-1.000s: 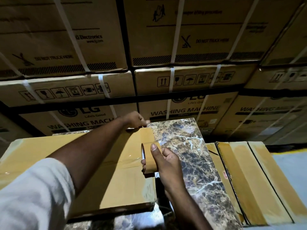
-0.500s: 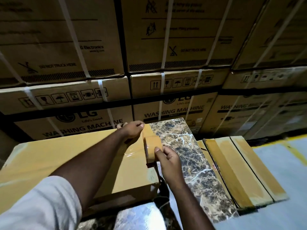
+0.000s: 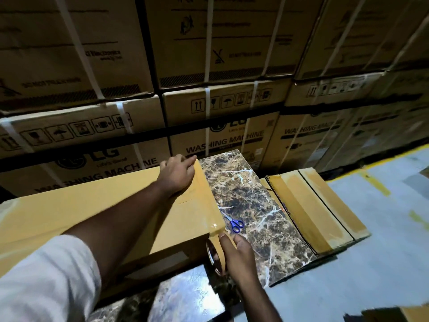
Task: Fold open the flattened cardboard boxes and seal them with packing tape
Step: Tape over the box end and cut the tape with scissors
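Tape strip laid along box (image 3: 111, 205) edge, uncut; left hand (image 3: 177, 174) flat, pressing far end; right hand (image 3: 236, 254) gripping tape roll (image 3: 214, 257) at near corner (scissors (image 3: 234, 223) unused on worktop (image 3: 255, 205)).

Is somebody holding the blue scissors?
No, the blue scissors lie alone on the marble table, while the right hand holds the tape roll.

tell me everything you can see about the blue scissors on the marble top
The scissors are small, with bright blue loop handles that look like plastic and short pale metal blades. They lie flat on the marble slab, blades apparently closed, tips pointing up and left toward the box, handles toward the viewer. They sit just right of the box's taped near corner, above the right hand. No hand touches them.
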Tool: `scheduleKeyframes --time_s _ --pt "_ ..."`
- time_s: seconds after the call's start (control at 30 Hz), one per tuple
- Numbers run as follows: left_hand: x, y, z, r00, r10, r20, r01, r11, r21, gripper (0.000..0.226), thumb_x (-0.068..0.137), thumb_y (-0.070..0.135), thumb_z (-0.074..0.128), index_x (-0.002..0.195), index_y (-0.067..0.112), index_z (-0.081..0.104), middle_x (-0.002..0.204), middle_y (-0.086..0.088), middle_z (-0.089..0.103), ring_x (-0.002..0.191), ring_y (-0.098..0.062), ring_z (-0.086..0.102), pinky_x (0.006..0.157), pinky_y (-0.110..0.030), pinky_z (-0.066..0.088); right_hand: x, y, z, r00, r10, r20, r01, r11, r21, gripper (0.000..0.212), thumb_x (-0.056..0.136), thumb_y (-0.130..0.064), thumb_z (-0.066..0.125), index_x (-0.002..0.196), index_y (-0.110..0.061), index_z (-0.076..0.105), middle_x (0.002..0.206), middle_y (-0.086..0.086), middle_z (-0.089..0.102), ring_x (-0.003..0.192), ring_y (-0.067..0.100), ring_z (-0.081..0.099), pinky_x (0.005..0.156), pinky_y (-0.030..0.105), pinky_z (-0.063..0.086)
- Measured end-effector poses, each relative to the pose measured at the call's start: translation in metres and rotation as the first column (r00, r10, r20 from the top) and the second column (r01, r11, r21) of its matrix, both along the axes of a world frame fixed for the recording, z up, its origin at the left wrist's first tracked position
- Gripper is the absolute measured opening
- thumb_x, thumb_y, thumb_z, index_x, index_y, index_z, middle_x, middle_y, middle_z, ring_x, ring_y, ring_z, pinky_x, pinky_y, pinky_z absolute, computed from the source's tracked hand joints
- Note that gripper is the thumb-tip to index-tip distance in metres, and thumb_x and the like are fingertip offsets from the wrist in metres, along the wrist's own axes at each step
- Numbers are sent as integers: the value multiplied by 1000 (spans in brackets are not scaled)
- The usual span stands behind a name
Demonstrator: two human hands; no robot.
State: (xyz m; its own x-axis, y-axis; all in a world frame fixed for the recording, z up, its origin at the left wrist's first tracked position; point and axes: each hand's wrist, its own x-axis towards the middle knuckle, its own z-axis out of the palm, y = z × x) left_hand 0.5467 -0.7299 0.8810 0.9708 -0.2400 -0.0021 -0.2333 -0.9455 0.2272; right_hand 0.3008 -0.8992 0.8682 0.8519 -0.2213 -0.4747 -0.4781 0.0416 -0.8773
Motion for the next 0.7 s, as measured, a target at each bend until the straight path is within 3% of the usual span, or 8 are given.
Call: scheduleKeyframes --time_s 0.1,0.13,0.23,0.3,0.4,0.5,0.6,0.7 --pt "-51 0 6 969 -245 -14 246 969 32 56 102 65 30 152 44 42 170 -8 18 158 -27 11 127 -54 6 1 5 -3 998 -54 12 53 997 50 29 104 -32 62 94 -5 69 68 10 72 55 20 62 56 29 47" --pt "-70 -1 6 939 -342 -28 343 939 23 55 102 66 31 149 41 47 171 -5 17 159 -24 7 128 -54 3 2 6 -4 998 -67 10 66 994 83 29 104 -31 63 94 -4 69 67 11 70 54 20 59 54 28 45" --pt "-123 -8 1 782 -624 -2 622 780 -68 43 106 49 37 134 29 63 157 -2 46 156 -20 22 128 -53 9 5 6 -6 996 -85 1 84 988 130 30 102 -31 66 93 -3 68 67 13 70 53 21 58 53 28 44" --pt "-134 -9 -6 731 -682 31 681 725 -99 36 109 40 38 129 26 65 145 0 56 152 -17 32 128 -52 13 4 5 -6 997 -71 14 69 989 130 31 101 -35 68 92 -5 69 70 14 72 57 23 62 57 31 48" --pt "-113 -10 -7 806 -591 30 591 804 -64 43 109 49 30 132 30 62 154 3 49 154 -12 26 128 -54 7 1 3 1 998 -31 51 25 993 119 33 103 -33 65 98 -1 66 71 20 70 55 23 60 48 29 49" --pt "-80 -19 -2 903 -428 -18 429 903 9 59 103 66 28 149 35 48 172 0 18 159 -13 6 128 -55 -1 10 -2 1 993 -1 116 -5 999 54 34 104 -35 64 99 -1 64 69 13 70 50 17 57 44 24 46" --pt "-46 -28 -1 985 -165 -43 166 986 20 77 94 71 34 160 33 28 173 -7 -6 159 -26 -7 127 -57 -2 29 -9 -4 988 61 141 -51 996 -76 37 98 -52 65 95 -15 70 81 2 76 66 12 64 62 27 49" --pt "-8 -29 -2 995 91 -40 -91 996 16 92 90 70 38 165 22 15 173 -13 -1 159 -36 -1 128 -55 6 36 -18 -14 981 131 143 -128 991 -31 30 103 -43 63 95 -15 73 84 3 77 72 15 68 69 30 49"
